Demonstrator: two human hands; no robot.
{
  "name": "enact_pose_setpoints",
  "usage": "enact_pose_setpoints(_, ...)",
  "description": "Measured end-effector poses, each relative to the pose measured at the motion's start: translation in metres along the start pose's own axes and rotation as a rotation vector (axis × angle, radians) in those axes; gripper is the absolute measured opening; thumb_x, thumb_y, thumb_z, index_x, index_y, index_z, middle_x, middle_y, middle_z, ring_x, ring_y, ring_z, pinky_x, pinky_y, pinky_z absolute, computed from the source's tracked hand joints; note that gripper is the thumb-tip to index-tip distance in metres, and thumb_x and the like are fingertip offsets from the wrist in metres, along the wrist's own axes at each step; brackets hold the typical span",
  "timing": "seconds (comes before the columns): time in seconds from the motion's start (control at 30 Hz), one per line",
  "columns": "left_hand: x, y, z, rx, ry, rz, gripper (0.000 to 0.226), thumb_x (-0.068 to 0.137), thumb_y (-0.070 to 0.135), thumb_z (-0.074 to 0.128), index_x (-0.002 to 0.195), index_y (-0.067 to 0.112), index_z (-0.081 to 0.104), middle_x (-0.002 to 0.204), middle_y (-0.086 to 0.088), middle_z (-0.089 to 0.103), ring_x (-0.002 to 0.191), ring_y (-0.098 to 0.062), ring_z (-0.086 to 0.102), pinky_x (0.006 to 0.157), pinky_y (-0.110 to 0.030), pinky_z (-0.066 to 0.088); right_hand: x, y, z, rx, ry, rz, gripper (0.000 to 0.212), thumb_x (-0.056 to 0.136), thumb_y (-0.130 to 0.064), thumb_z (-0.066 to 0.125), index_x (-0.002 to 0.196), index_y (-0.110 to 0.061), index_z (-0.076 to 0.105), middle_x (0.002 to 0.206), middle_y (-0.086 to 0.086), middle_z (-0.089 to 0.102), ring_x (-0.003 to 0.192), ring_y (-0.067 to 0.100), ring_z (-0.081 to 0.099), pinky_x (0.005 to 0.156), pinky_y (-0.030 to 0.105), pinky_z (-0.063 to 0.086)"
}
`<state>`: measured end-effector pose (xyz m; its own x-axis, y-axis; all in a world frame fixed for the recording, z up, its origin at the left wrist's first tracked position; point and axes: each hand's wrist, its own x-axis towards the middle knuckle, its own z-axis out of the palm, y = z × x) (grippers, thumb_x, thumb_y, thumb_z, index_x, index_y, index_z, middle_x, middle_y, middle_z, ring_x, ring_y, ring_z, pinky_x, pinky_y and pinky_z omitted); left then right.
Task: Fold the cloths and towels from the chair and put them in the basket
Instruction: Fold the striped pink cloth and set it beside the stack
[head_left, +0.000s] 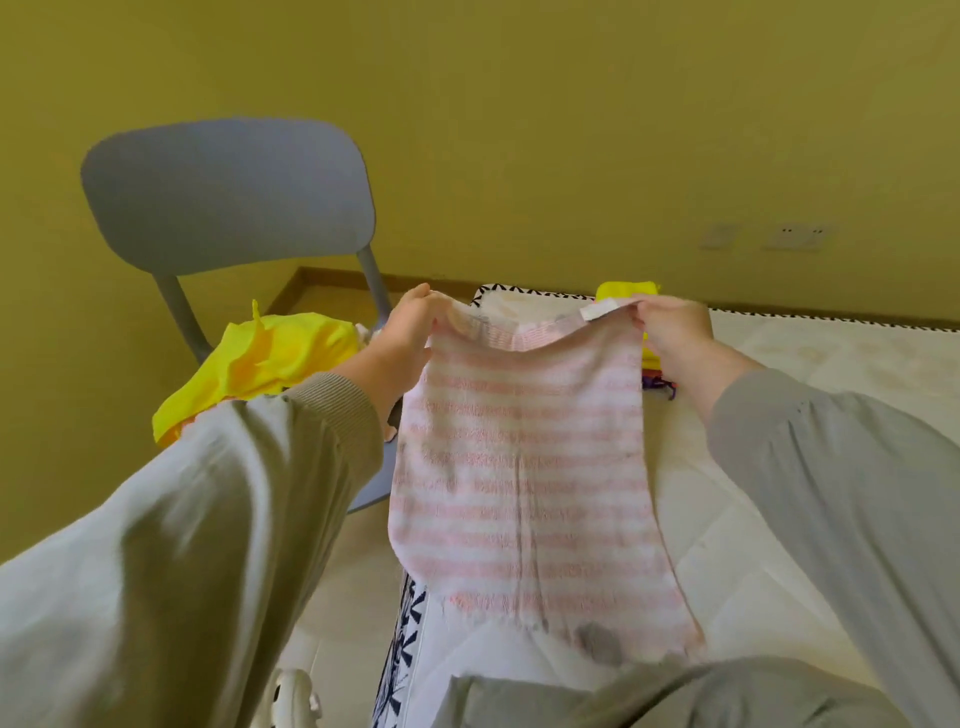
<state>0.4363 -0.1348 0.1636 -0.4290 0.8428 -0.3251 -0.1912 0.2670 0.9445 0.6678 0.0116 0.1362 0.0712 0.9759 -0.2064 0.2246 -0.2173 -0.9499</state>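
The thin pink-and-white striped terry towel (524, 467) hangs full length in the air in front of the person, its frayed lower edge down near their lap. It hangs over a white quilted mattress (779, 467) with a black-and-white patterned border. The left hand (410, 332) pinches the top left corner between thumb and curled fingers. The right hand (670, 332) pinches the top right corner beside a small white label, and the top edge sags a little between them.

The towel looks light, limp and rather worn, with grey smudges near the bottom. It should drape and crease wherever it is let go and will not hold a shape on its own. It is neither slippery nor fragile, though the loose threads at the hem could snag. The two top corners look like the best place to hold it, as they keep it square for laying flat or bringing the corners together.

To the left stands a grey plastic chair (228, 197) with a crumpled bright yellow cloth (260, 364) heaped on its seat. Beyond the towel, a yellow item (626, 291) lies at the far end of the mattress, partly hidden. A white plastic object (293, 699) shows at the bottom edge, and I cannot tell whether it is the basket.
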Motion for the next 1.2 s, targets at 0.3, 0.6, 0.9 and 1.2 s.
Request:
enact_pose_setpoints(0.3,0.008,0.006,-0.002,-0.349,0.044,0.074,0.015,0.099,0.023,0.039,0.099,0.023,0.054,0.108,0.010,0.056,0.115,-0.012,0.049,0.104,-0.039,0.026,0.009,-0.036,-0.011,0.279,0.003,-0.058,0.017,0.090,-0.031,0.062,0.095,-0.017,0.069,0.090,-0.003,0.068,0.085,0.012,0.064,0.082,0.032,0.053)
enact_pose_setpoints(0.6,-0.037,-0.125,-0.015,-0.256,0.374,-0.167,0.009,0.088,0.016,0.058,0.085,0.009,0.064,0.088,-0.008,0.066,0.078,-0.020,0.062,0.065,-0.025,0.046,-0.078,0.091,-0.032,0.325,0.251,0.242,0.015,0.077,0.001,0.068,0.068,-0.008,0.062,0.067,0.007,0.060,0.043,0.009,0.057,0.041,0.020,0.043)
enact_pose_setpoints(0.9,-0.067,-0.177,-0.008,0.053,0.457,-0.164,0.010,0.088,0.012,0.063,0.091,0.008,0.072,0.066,-0.004,0.069,0.063,-0.021,0.059,0.060,-0.027,0.049,-0.111,0.141,-0.073,-0.099,-0.052,0.554,0.010,0.085,0.000,0.055,0.094,-0.002,0.056,0.073,0.012,0.065,0.060,0.020,0.062,0.053,0.026,0.040)
enact_pose_setpoints(1.2,-0.062,-0.193,-0.033,0.258,0.421,-0.240,0.042,0.087,0.000,0.055,0.129,0.005,0.053,0.098,-0.012,0.061,0.076,-0.025,0.062,0.072,-0.038,0.056,-0.122,0.140,-0.084,-0.772,-0.187,0.423,0.013,0.083,-0.001,0.052,0.071,-0.002,0.057,0.058,0.009,0.061,0.041,0.015,0.054,0.036,0.011,0.031)
